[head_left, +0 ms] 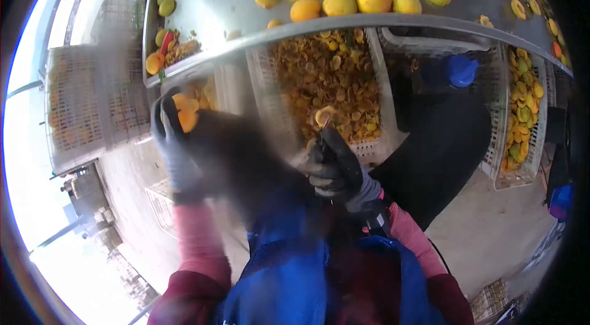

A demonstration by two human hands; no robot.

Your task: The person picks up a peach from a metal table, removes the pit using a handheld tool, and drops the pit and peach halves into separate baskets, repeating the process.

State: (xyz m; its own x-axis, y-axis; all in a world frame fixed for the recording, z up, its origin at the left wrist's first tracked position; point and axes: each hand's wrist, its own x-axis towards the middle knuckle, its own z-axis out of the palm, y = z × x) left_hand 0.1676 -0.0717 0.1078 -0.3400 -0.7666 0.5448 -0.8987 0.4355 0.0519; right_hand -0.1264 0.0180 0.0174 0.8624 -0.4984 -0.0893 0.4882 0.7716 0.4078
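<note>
My left hand, in a dark-palmed glove, is raised at the left below the table edge. Its fingers are closed around a cut yellow peach, with orange flesh showing. Nearer the middle, my gloved right hand grips a thin tool, mostly hidden by the fingers. At the tool's tip sits a round peach scrap, pale in the centre, perhaps with part of the pit. Below that hand stands a white crate full of brownish pits and scraps.
A metal table carries whole and halved peaches. Something red lies at its left corner. To the right stand a crate of peach halves and a blue object. Stacked crates are at the left.
</note>
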